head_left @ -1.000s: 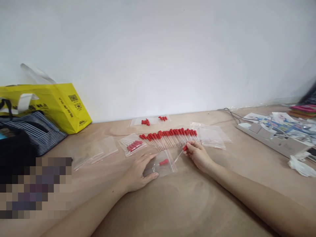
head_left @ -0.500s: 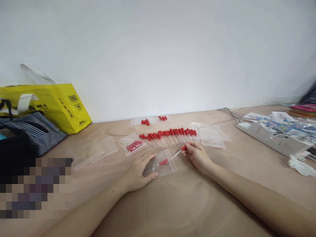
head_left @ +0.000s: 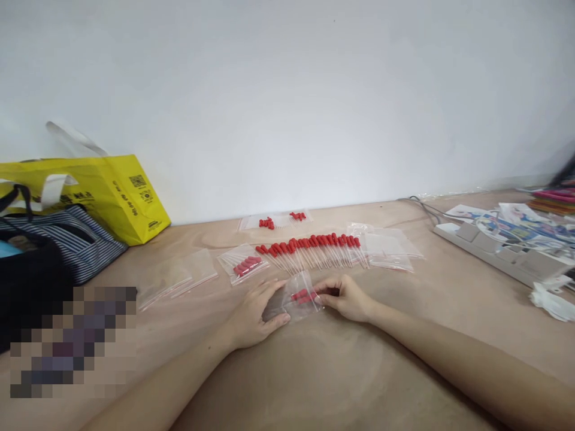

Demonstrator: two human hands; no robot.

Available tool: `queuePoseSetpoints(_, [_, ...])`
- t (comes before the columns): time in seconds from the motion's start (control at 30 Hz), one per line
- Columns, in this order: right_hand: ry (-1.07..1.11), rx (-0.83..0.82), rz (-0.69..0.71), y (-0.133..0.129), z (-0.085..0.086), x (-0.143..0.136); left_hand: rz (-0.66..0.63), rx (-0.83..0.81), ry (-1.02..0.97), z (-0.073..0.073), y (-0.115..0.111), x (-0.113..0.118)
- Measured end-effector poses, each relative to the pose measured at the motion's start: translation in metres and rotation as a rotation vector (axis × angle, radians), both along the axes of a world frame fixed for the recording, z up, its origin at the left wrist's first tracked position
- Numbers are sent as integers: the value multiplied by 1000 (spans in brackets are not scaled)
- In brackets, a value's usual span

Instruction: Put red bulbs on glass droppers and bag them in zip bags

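Note:
A clear zip bag lies on the table between my hands, with red-tipped droppers inside it. My left hand rests at the bag's left side, thumb and fingers spread around its edge. At the bag's right opening, my right hand pinches the red end of a dropper, whose thin part is inside the bag. Behind the hands lies a fanned row of red-tipped droppers. Left of that row is a bag holding several droppers. Bags with small red pieces lie near the wall.
Flat clear bags lie at the left and right. A yellow bag and a striped bag stand at the left. To the right are a power strip, cables, printed papers and a crumpled white tissue.
My right hand has moved left and slightly down, carrying its dropper into the bag beside the first one. My left hand has stayed at the bag. The view has shifted slightly.

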State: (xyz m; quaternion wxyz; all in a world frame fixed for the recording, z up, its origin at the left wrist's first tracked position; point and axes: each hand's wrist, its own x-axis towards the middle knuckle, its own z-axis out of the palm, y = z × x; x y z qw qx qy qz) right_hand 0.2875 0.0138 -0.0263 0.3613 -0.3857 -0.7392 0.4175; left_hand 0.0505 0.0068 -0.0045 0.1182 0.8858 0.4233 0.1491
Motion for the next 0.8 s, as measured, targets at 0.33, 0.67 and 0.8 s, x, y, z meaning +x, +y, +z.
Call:
queuePoseSetpoints(0.33, [-88, 68, -114, 23, -6, -18, -9, 20, -6, -1, 0, -1])
queuePoseSetpoints(0.67, [-541, 198, -482, 80, 25, 12, 9, 118, -60, 0, -2, -4])
queuePoseSetpoints(0.8, [-638, 238, -623, 117, 29, 5, -18, 144, -93, -2, -5, -13])
